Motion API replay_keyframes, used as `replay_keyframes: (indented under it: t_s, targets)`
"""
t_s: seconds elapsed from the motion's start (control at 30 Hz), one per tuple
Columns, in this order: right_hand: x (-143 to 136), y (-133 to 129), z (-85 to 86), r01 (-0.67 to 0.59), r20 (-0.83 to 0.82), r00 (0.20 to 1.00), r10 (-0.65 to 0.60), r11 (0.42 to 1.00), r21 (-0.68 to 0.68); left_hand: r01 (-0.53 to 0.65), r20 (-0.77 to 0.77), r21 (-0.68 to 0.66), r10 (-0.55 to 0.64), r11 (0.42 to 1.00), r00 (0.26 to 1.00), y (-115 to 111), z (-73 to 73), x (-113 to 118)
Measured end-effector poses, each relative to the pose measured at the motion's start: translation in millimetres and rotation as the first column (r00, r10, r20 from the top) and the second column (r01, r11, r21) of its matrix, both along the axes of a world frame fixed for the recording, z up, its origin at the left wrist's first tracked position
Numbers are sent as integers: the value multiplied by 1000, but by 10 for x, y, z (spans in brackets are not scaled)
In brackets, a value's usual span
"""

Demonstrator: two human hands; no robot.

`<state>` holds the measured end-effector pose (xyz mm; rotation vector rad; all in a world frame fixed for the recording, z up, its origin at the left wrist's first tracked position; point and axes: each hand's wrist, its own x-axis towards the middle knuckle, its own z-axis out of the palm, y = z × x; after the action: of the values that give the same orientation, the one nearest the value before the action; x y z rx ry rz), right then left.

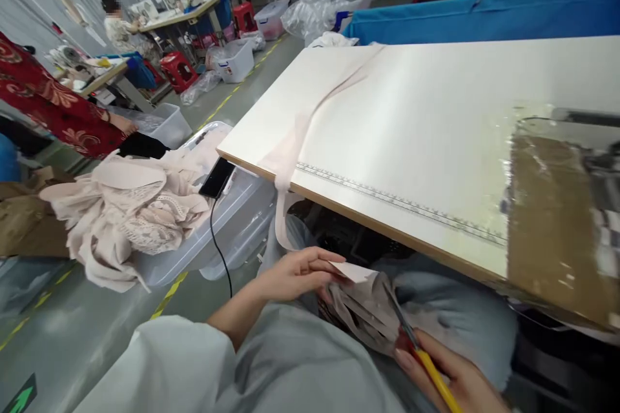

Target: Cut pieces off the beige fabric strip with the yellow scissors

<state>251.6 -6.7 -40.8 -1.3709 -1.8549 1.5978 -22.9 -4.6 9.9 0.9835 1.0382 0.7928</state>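
In my lap, my left hand (303, 274) pinches the edge of a folded piece of pale pink-beige fabric (365, 300). My right hand (450, 368) grips scissors (431, 371) with yellow handles. Their metal blades point up and away from me, against the right side of the fabric. Part of the blades is blurred, so I cannot tell how far apart they are. A thin strip of similar fabric (293, 148) lies across the table's left end and hangs over its front edge, close above my left hand.
The white table (411, 110) has a printed ruler along its front edge and a taped brown cardboard patch (547, 219) at right. Beside it, a plastic bin (223, 219) carries heaped fabric (130, 200) and a cabled phone (217, 177). A person in red sleeves (53, 97) stands left.
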Motion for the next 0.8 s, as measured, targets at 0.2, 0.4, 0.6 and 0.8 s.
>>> replay_keyframes:
  t_s: [0.2, 0.4, 0.6, 0.8]
  targets:
    - [-65, 117, 358, -104, 54, 993, 103, 995, 8, 43, -457, 371, 142, 928, 878, 140, 105, 185]
    - [-80, 237, 410, -192, 17, 981, 194, 978, -75, 42, -119, -47, -47, 998, 992, 106, 53, 209]
    - [-95, 344, 340, -311, -16, 950, 311, 946, -91, 30, 35, -221, -23, 975, 999, 117, 34, 239]
    - [-107, 324, 287, -342, -10, 939, 343, 936, -84, -17, 32, -270, 26, 963, 999, 125, -29, 271]
